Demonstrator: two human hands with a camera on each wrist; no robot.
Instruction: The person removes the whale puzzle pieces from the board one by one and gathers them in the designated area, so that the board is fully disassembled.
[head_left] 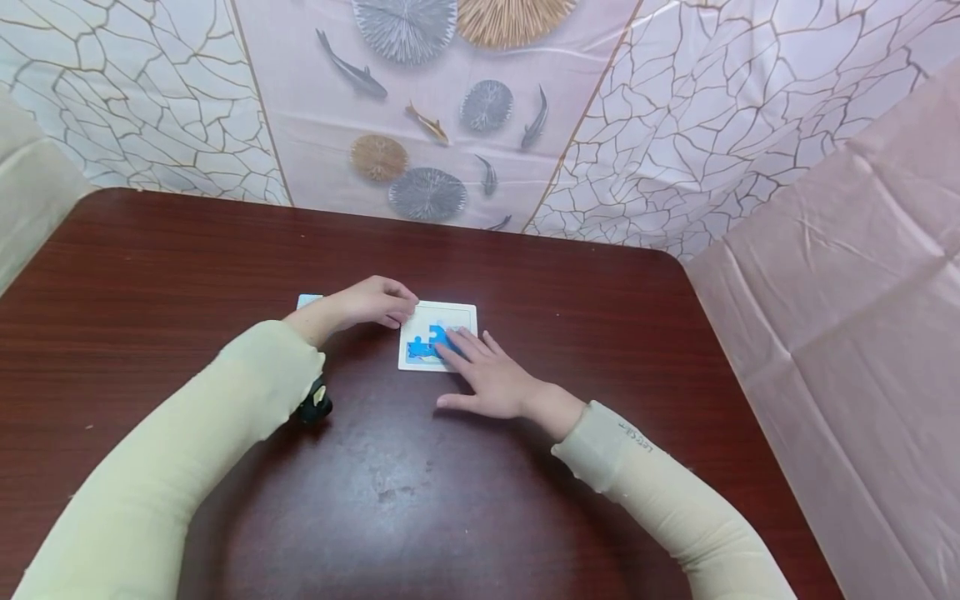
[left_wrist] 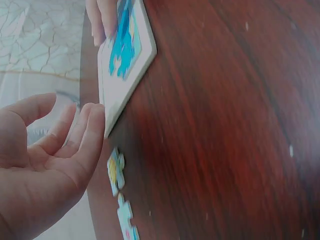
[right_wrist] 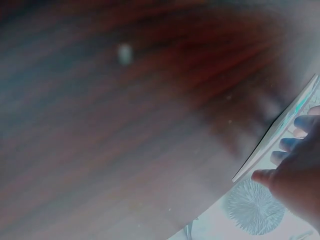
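Note:
A square, pale-framed jigsaw puzzle board [head_left: 429, 313] lies on the table, with blue joined pieces [head_left: 422, 349] along its near side. My left hand [head_left: 375, 302] is at the board's far left corner. In the left wrist view its fingertips [left_wrist: 96, 112] meet the board's edge, the thumb stands apart, and no piece shows between them. Spread over the board's right part, my right hand [head_left: 495, 385] has its fingers extended on the blue pieces, hiding some of them; its thumb points left beyond the near edge.
Two loose jigsaw pieces, one yellowish [left_wrist: 116, 171] and one pale blue [left_wrist: 127, 217], lie beside the board under the left hand. A pale blue corner [head_left: 308, 300] shows behind the left wrist. The dark wooden table [head_left: 600, 333] meets patterned cloth [head_left: 315, 125] at the back.

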